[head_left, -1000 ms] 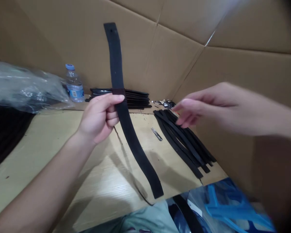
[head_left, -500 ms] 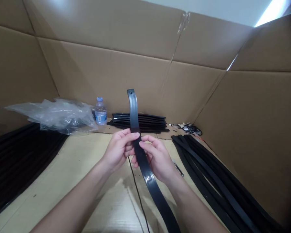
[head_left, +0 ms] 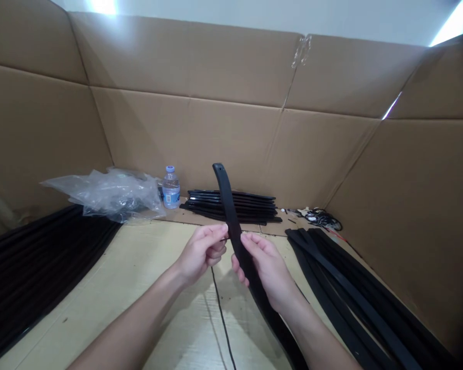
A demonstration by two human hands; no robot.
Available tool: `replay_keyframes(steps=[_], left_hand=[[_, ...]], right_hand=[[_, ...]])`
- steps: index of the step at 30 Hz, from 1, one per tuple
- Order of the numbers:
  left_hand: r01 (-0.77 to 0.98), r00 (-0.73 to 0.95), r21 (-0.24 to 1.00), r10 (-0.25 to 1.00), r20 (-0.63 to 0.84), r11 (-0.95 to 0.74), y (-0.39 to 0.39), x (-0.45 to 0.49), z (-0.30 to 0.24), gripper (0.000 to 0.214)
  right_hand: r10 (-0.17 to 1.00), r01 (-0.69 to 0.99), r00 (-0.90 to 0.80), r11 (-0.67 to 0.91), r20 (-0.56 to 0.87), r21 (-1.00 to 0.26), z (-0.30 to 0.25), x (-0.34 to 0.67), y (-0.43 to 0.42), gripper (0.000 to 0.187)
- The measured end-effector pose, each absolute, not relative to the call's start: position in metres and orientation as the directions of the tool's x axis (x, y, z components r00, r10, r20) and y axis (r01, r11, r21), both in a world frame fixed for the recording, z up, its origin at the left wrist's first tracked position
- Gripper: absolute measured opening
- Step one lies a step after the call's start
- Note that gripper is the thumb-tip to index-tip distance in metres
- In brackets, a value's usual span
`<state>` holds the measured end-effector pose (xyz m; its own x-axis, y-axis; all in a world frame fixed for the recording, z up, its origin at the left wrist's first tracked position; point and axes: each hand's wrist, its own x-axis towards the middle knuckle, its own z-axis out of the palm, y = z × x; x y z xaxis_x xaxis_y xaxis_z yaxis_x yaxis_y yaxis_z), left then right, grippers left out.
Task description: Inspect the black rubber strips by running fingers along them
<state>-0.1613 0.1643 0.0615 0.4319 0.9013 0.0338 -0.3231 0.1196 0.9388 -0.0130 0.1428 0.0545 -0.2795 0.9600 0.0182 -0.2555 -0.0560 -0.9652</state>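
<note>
A long black curved strip (head_left: 226, 198) rises at a slant between my hands, with a small hole near its upper end. My right hand (head_left: 268, 267) grips it at mid-length, thumb along its right edge and fingers curled behind. Close to the strip's left edge, my left hand (head_left: 200, 254) is closed in a pinch on a thin black cord (head_left: 220, 308). A short bit of cord shows between those fingertips and the strip. From under my left hand the cord hangs down toward the bottom of the view. The strip's lower end runs out of view.
Behind the strip lies a stack of short black strips (head_left: 254, 205). A water bottle (head_left: 172, 187) and clear plastic bags (head_left: 119, 192) are at back left. Long black strips (head_left: 34, 272) lie left, more black strips (head_left: 343, 288) right, near tangled cords (head_left: 320, 218). Cardboard walls (head_left: 216, 133) surround the table.
The strip has turned over about its length, so its plain dark face shows now. My left hand has shifted off the strip to its left edge, with the cord in its fingers.
</note>
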Motion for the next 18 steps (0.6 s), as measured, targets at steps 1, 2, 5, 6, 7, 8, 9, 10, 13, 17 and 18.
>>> replay_keyframes(steps=[1,2,5,6,7,8,9,10,13,17,18], left_hand=[[-0.318,0.442,0.941,0.896,0.038,0.117,0.164,-0.162,0.061,0.032],[-0.300,0.450,0.948,0.892,0.042,0.107,0.164,-0.162,0.060,0.030],[-0.228,0.455,0.972,0.889,0.055,0.057,0.164,-0.161,0.059,0.027],[-0.214,0.451,0.976,0.891,0.059,0.044,0.165,-0.161,0.059,0.027],[-0.208,0.444,0.978,0.894,0.063,0.035,0.166,-0.160,0.059,0.028],[-0.205,0.438,0.978,0.897,0.064,0.031,0.167,-0.159,0.058,0.028],[-0.200,0.431,0.979,0.900,0.061,0.029,0.168,-0.159,0.057,0.029],[-0.194,0.422,0.981,0.905,0.057,0.029,0.169,-0.159,0.055,0.029],[-0.175,0.361,0.984,0.932,0.040,0.025,0.175,-0.162,0.051,0.031],[-0.173,0.267,0.985,0.962,0.060,-0.014,0.181,-0.167,0.047,0.036],[-0.168,0.255,0.985,0.965,0.068,-0.025,0.181,-0.168,0.046,0.036]], right_hand=[[0.962,-0.249,-0.273,-0.062,0.008,-0.967,0.054,-0.012,0.143,0.032],[0.963,-0.241,-0.269,-0.063,0.004,-0.969,0.054,-0.011,0.143,0.032],[0.961,-0.212,-0.275,-0.061,0.000,-0.975,0.052,-0.010,0.142,0.033],[0.961,-0.206,-0.276,-0.058,0.002,-0.977,0.052,-0.009,0.142,0.033],[0.961,-0.204,-0.276,-0.051,0.007,-0.978,0.051,-0.009,0.142,0.033],[0.960,-0.207,-0.279,-0.044,0.016,-0.977,0.051,-0.009,0.142,0.033],[0.958,-0.218,-0.287,-0.040,0.025,-0.975,0.050,-0.009,0.142,0.032],[0.954,-0.240,-0.299,-0.040,0.034,-0.970,0.050,-0.009,0.143,0.031],[0.937,-0.341,-0.345,-0.064,0.062,-0.938,0.050,-0.010,0.144,0.025],[0.927,-0.413,-0.355,-0.039,0.121,-0.910,0.046,-0.013,0.147,0.021],[0.930,-0.421,-0.344,-0.030,0.128,-0.907,0.044,-0.015,0.147,0.021]])
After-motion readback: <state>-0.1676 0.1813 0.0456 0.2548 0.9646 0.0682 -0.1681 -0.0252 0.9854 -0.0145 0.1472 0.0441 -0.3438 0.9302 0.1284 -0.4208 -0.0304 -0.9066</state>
